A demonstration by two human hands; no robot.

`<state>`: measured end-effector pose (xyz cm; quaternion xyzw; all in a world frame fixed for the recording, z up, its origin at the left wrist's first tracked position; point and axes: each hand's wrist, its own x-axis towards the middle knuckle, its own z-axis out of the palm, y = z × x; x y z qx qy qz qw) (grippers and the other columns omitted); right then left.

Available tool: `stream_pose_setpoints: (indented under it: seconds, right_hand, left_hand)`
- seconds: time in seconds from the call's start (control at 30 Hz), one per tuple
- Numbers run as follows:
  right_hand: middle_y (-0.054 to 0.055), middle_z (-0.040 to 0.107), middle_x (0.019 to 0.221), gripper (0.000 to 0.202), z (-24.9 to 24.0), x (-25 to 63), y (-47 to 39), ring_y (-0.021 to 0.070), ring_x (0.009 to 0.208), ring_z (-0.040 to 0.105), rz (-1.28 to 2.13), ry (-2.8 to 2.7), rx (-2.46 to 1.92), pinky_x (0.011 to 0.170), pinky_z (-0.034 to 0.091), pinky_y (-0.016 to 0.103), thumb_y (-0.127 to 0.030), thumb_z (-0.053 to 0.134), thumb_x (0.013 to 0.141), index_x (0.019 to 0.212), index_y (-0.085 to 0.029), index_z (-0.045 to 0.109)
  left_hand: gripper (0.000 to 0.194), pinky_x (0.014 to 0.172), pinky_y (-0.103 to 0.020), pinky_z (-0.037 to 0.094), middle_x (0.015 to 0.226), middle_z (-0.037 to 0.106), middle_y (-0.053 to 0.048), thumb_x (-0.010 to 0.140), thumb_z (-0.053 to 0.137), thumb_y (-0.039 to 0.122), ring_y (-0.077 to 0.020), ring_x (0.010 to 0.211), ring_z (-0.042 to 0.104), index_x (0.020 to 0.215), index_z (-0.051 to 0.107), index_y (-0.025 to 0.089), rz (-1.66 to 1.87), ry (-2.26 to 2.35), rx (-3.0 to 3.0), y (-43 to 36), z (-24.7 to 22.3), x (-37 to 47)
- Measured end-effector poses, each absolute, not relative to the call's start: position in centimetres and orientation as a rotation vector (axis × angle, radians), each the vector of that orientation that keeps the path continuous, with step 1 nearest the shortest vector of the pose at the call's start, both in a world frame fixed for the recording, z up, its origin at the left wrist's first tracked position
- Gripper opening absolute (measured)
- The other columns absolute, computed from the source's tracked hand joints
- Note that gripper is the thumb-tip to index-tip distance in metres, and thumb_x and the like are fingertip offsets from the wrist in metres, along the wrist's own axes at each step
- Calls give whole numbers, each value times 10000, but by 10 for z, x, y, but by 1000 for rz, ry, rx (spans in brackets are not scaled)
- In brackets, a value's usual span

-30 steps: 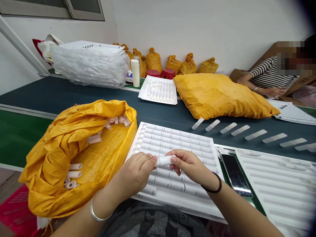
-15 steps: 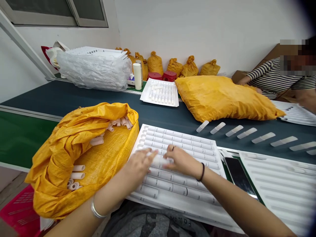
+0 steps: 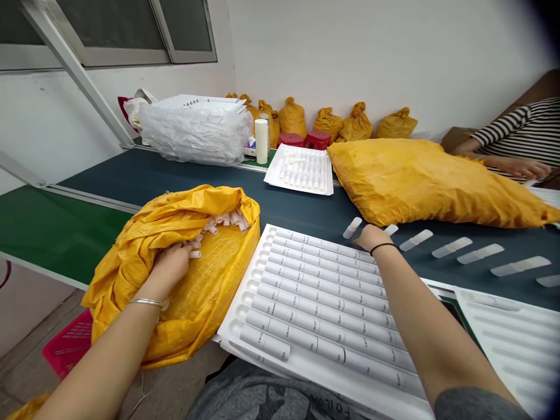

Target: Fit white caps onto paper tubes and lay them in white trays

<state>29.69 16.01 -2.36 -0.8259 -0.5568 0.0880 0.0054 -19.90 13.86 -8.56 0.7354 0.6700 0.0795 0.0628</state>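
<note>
My left hand (image 3: 171, 267) reaches into the open yellow sack (image 3: 210, 297), among short white tubes (image 3: 213, 223); its fingertips are hidden there. My right hand (image 3: 371, 238) is over the dark belt (image 3: 301, 214), beside a frosted tube (image 3: 352, 227) and partly in front of another frosted tube (image 3: 391, 230). Its fingers point down, and whether they hold anything is hidden. Between my arms lies a white tray (image 3: 231, 324) with rows of printed white tubes (image 3: 315, 294). In its nearest row, tubes show only at the left end.
More frosted tubes (image 3: 480, 253) lie along the belt to the right. A full yellow sack (image 3: 420, 181) rests behind them. Farther back are a smaller tray (image 3: 326, 188) and a plastic-wrapped bundle (image 3: 196, 137). A person's hand (image 3: 527, 169) shows at the right.
My hands have moved apart from over the tray, the left into the open sack and the right to the belt. The view has shifted, and the phone is now mostly hidden by my right arm.
</note>
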Motion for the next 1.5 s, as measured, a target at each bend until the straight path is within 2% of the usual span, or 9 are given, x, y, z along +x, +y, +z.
stream_pose_setpoints:
  seconds: [0.1,0.17,0.23,0.33,0.53,0.8,1.03,1.3,1.5]
  right_hand:
    - [188,654,874,175,-12,254,110,259,845,630,299,-1916,-2497,725,453,355,-207,556,867,917,-58,635]
    - [91,668,819,159,-20,210,61,181,769,627,417,-2126,-2292,703,444,275,-233,517,893,864,-148,648]
    - [59,664,770,126,-37,166,12,166,716,613,567,-2530,-1794,659,440,248,-207,555,867,789,-165,644]
    - [93,658,883,197,-65,125,-36,225,774,606,471,-2783,-1290,665,468,305,-277,635,823,960,-136,639]
    - [106,617,962,191,-58,141,-33,244,893,579,683,-2455,-1466,789,499,359,-171,654,738,917,-136,596]
    - [78,606,1040,301,-10,184,7,186,964,582,711,-1964,-1107,849,495,334,-254,508,920,1215,-242,563]
    - [105,477,1145,472,0,191,12,157,995,543,647,-2263,-965,814,508,304,-76,356,923,1341,-262,468]
    - [96,645,1055,291,1,191,16,194,928,605,694,-2212,-1124,840,487,342,-284,481,935,1210,-192,508]
    - [98,644,1007,274,3,188,17,184,876,592,721,-2269,-1047,789,479,315,-284,434,949,1189,-167,500]
  left_hand:
    - [309,974,-433,408,1088,629,-127,805,461,286,-281,1059,561,1030,623,149,405,1832,2261,135,-80,-182]
    - [302,962,-379,431,1092,621,-96,833,452,318,-240,1063,557,1045,602,165,526,1714,2291,126,-68,-162]
    - [281,929,-347,454,1084,611,-82,854,473,352,-217,1051,555,1040,592,178,712,1584,2272,112,-54,-137]
    - [203,891,-326,473,1039,613,-72,850,551,324,-196,1002,572,996,594,189,1029,1307,2117,88,-36,-103]
    - [243,913,-327,464,1088,630,-56,877,547,305,-190,1026,591,1098,547,205,957,1159,2024,56,-28,-74]
    - [417,716,-253,475,854,593,-20,927,468,272,-142,784,586,1343,446,272,708,963,2419,44,-26,-58]
    - [293,843,-285,471,1047,625,-64,916,483,272,-172,962,589,1197,516,196,635,941,2347,34,-9,-54]
    - [339,813,-324,488,1000,627,-88,915,474,211,-196,916,581,1250,465,166,734,935,2561,29,-7,-45]
    - [646,690,-346,521,869,621,-87,922,448,217,-208,778,578,1473,118,150,796,904,2672,28,-7,-39]
